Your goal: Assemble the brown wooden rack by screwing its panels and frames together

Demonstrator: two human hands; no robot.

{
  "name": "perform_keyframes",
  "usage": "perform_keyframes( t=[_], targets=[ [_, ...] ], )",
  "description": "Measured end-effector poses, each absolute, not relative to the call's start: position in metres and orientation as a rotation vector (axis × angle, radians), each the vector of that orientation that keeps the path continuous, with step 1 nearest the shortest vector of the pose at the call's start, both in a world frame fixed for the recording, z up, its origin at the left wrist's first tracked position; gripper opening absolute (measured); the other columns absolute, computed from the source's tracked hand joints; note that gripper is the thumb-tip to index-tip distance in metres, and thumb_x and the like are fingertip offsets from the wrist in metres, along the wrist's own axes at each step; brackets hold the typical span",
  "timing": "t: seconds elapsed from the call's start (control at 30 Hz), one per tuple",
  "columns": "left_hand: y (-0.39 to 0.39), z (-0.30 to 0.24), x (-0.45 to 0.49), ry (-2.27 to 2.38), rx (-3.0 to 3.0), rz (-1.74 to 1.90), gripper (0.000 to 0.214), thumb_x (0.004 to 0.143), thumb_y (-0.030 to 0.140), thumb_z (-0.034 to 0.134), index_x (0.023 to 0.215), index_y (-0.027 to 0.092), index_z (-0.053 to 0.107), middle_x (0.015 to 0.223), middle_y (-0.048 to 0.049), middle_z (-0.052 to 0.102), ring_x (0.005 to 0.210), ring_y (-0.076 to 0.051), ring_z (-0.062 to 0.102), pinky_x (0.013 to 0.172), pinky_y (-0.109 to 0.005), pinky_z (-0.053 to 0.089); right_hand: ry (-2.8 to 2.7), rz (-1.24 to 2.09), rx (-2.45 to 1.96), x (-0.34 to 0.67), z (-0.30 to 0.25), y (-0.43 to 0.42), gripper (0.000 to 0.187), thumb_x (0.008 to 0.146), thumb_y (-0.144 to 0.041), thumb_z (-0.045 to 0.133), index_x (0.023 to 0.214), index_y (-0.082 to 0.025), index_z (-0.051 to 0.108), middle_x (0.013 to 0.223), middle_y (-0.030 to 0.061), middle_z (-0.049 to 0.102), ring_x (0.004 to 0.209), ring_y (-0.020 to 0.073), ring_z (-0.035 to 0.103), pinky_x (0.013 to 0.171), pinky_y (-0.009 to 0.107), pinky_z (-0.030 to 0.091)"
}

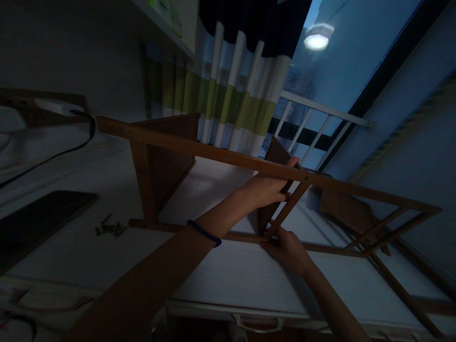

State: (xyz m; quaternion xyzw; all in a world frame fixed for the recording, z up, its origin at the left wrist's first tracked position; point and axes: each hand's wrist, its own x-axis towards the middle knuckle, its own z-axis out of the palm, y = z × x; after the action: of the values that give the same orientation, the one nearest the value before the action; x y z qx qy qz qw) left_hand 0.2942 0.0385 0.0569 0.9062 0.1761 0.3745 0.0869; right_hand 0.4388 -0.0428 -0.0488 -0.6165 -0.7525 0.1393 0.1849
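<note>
A brown wooden shelf rack [213,151] lies on its side on the white desk, with its long rails running left to right. Inside it, my left hand [269,187] is closed on a middle shelf board [268,216], its fingers partly hidden behind the upper rail. Low down, my right hand [288,249] grips the lower rail where the board and a crossbar [290,209] meet it; some of its fingers are out of sight. Another board [171,159] stands fitted at the rack's left end. Near that end lies a small pile of fasteners or dowels [111,229].
Further wooden parts [351,211] lie behind the rack's right end. A dark flat device [42,223] and a black cable [71,151] are on the left. Beyond the desk [221,275] hang striped curtains [228,95] by a window with a white railing [320,111].
</note>
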Motion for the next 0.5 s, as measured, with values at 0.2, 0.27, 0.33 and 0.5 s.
perform_keyframes(
  t=[0.2,0.27,0.33,0.5],
  targets=[
    [0.0421,0.0549,0.2949,0.448,2.53,1.115,0.079,0.065,0.018,0.06,0.129,0.022,0.014,0.12,-0.0096,0.048,0.106,-0.023,0.049,0.088,-0.034,0.039,-2.118,0.376,-1.718,0.4385,-0.0471,-0.0443,0.043,0.073,-0.03,0.053,0.114,-0.022,0.047,0.089,0.0028,0.066,0.081,0.0223,0.061,0.069,0.03,0.046],
    [0.0431,0.0547,0.2953,0.427,2.515,1.112,0.08,0.064,0.016,0.06,0.129,0.022,0.014,0.118,-0.009,0.048,0.102,-0.022,0.05,0.086,-0.033,0.041,-2.124,0.369,-1.706,0.4386,-0.0476,-0.0445,0.039,0.073,-0.03,0.053,0.112,-0.022,0.05,0.087,0.0022,0.066,0.08,0.0216,0.061,0.068,0.029,0.046],
    [0.0437,0.055,0.2957,0.417,2.509,1.104,0.081,0.063,0.016,0.06,0.129,0.021,0.015,0.115,-0.009,0.049,0.098,-0.022,0.052,0.084,-0.032,0.042,-2.13,0.361,-1.705,0.4387,-0.0481,-0.0446,0.037,0.074,-0.031,0.053,0.11,-0.022,0.051,0.086,0.0021,0.066,0.08,0.0214,0.061,0.068,0.029,0.046],
    [0.0433,0.0574,0.2962,0.433,2.454,1.096,0.079,0.063,0.018,0.06,0.128,0.021,0.016,0.099,-0.0064,0.055,0.085,-0.02,0.055,0.075,-0.031,0.044,-2.136,0.329,-1.721,0.4386,-0.0482,-0.0451,0.035,0.074,-0.031,0.053,0.107,-0.021,0.052,0.087,0.0037,0.066,0.08,0.0219,0.061,0.068,0.029,0.046]
  ],
)
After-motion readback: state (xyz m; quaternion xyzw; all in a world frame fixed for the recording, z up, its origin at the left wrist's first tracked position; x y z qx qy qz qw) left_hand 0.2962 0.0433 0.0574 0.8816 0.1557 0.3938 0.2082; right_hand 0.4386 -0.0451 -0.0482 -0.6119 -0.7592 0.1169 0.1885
